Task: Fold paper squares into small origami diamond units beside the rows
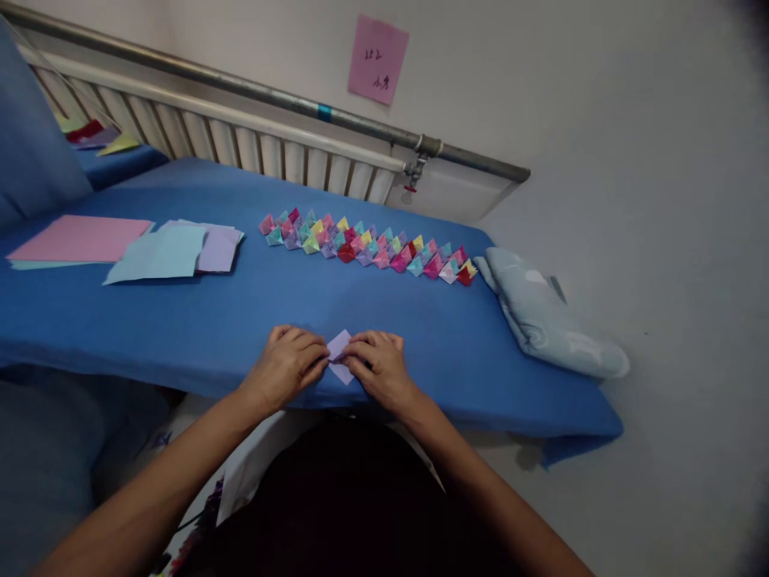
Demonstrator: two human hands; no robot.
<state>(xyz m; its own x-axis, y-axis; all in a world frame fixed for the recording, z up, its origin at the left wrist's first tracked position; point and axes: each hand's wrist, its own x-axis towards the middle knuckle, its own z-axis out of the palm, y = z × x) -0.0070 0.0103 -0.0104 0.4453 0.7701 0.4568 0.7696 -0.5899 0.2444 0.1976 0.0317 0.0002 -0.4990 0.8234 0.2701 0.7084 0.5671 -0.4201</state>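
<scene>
Between my two hands, near the front edge of the blue-covered table, is a small lilac folded paper [340,345] with a crease across its middle. My left hand [288,365] pinches its left corner between thumb and fingers. On the opposite side my right hand [380,365] grips the right corner, fingers curled. The paper's upper and lower points show between the fingertips; its side corners are hidden. Beyond my hands, several folded paper pieces [364,248] in pink, teal, yellow, purple and red stand packed in slanting rows.
Pink sheets [84,238], light blue paper [159,254] and lilac paper [219,247] lie on the blue cloth [240,312] at left. A folded grey-blue blanket [537,308] rests at the right end. Behind run a radiator [246,148] and pipe [240,78]; a pink note [378,58] hangs above.
</scene>
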